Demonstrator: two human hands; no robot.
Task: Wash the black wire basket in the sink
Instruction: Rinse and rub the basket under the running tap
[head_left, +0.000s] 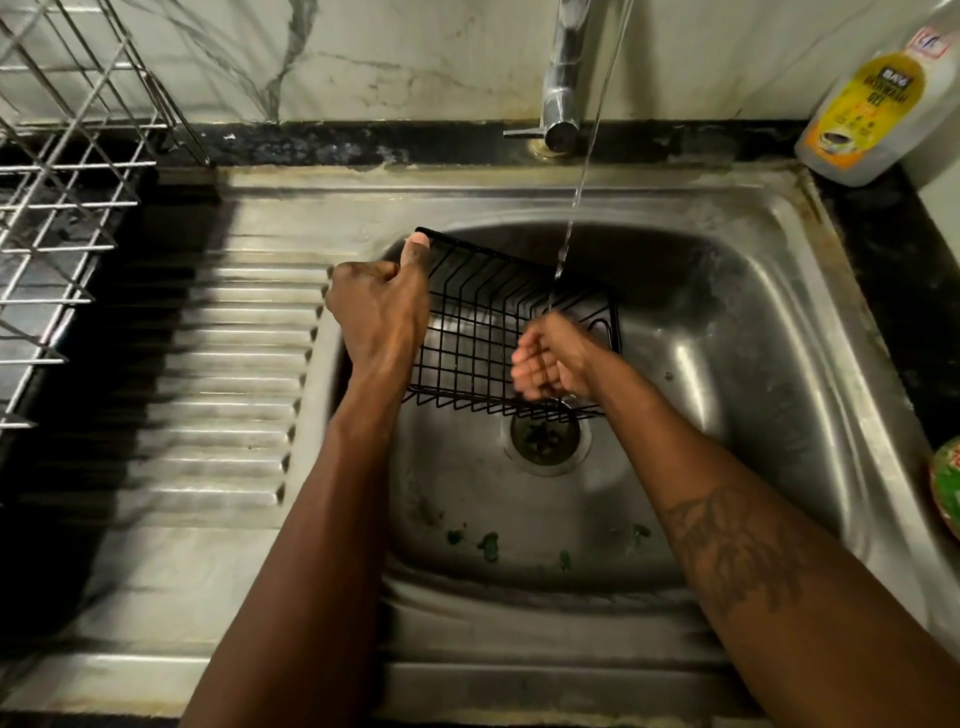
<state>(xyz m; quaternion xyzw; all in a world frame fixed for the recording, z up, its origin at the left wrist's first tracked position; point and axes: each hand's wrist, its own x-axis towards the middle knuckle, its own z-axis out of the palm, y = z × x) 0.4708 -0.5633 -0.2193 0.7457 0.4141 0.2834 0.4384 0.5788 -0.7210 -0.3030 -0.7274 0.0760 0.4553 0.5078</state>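
Note:
The black wire basket (483, 317) hangs tilted over the steel sink (727, 322), above the drain (545, 439). My left hand (382, 306) grips its left rim, thumb pressed along the top wire. My right hand (550, 358) is inside the basket at its right part, blurred, fingers curled against the wires; whether they hold anything I cannot tell. A thin stream of water (571, 218) falls from the tap (563, 78) onto the basket just above my right hand.
A ribbed steel drainboard (223, 364) lies left of the bowl, with a metal dish rack (62, 182) at the far left. A dish soap bottle (867, 98) stands at the back right corner. Green scraps (488, 545) lie in the bowl's front.

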